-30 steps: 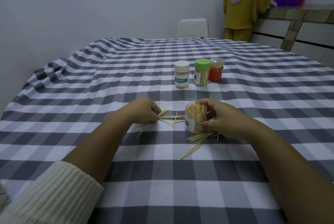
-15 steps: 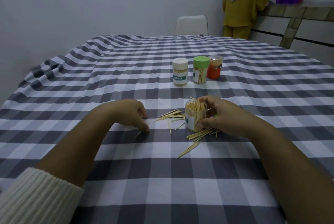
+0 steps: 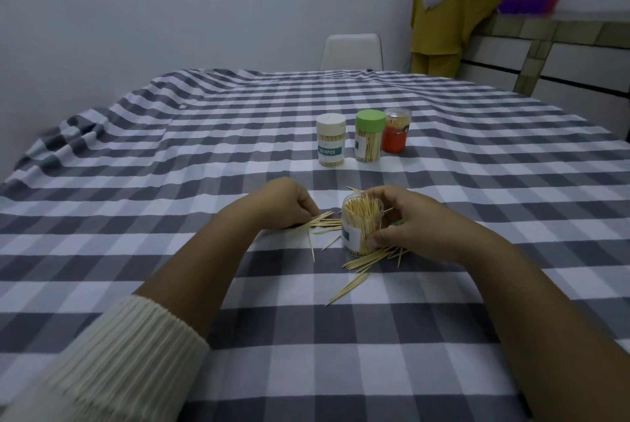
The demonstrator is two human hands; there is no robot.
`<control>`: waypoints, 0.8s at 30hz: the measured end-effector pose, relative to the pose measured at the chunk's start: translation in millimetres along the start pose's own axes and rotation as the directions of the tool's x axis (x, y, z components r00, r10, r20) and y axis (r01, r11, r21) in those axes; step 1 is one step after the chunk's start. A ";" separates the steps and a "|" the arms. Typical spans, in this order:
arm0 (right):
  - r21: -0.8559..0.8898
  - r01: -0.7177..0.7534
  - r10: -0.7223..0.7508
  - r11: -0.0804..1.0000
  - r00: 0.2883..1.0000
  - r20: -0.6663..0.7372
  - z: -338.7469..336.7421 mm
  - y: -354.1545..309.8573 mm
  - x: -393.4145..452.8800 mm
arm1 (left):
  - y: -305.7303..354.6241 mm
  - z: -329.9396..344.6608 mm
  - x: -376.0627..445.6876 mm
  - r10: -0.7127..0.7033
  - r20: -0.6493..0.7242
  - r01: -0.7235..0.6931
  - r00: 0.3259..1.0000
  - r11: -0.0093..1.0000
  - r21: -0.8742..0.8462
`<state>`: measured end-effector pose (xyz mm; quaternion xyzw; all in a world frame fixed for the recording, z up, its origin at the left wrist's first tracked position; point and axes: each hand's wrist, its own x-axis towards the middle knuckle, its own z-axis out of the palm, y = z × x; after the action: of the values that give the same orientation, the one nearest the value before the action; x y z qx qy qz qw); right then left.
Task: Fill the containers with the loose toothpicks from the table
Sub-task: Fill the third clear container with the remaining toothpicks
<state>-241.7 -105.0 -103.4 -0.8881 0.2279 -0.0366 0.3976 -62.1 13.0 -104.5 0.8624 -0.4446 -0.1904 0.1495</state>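
Wooden toothpicks lie fanned on the checked cloth near the middle of the table, and our left hand has its fingers curled down onto them; whether its grip already pinches a bundle we cannot quite tell. We should rake them parallel first, then pinch the bunch near one end so the tips line up. Just right of them stands the open container, nearly full, with our right hand wrapped round its side, thumb low on the wall. We should keep that grip firm and the mouth upright while the bunch goes in. More loose sticks lie at its base toward the near edge. Three capped jars stand farther back.
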 end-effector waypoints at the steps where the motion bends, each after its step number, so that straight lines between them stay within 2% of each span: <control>1: 0.003 -0.003 0.003 1.000 1.000 0.007 -0.9 0.2 -0.2 | 3.7 2.2 1.1 0.016 0.016 -0.016 1.000 1.000 -0.003; 7: 0.011 -0.004 0.004 1.000 1.000 0.023 -3.5 1.1 -1.1 | 6.2 14.1 0.4 0.063 0.043 -0.062 0.997 0.998 -0.017; 12: 0.022 -0.007 0.007 1.000 1.000 0.024 -2.5 -0.2 -1.5 | 14.2 17.2 -4.1 0.100 0.037 -0.104 0.994 0.981 0.161; 16: 0.006 -0.006 0.006 1.000 1.000 0.013 0.3 -1.2 -1.2 | 28.2 21.8 -0.6 0.017 -0.031 -0.007 0.999 0.951 0.310; 19: 0.008 -0.002 0.002 1.000 1.000 0.000 2.6 -0.6 0.2 | 32.9 31.6 0.5 -0.066 -0.026 0.071 0.997 0.875 0.479; 24: -0.010 0.014 -0.014 1.000 1.000 -0.019 4.6 -0.6 0.7 | 39.9 39.5 -9.1 -0.008 -0.125 0.076 0.992 0.833 0.548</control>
<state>-239.8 -101.8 -106.2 -0.8911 0.2256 -0.0467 0.3909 -113.4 -5.3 -120.5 0.8881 -0.4519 -0.0066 -0.0836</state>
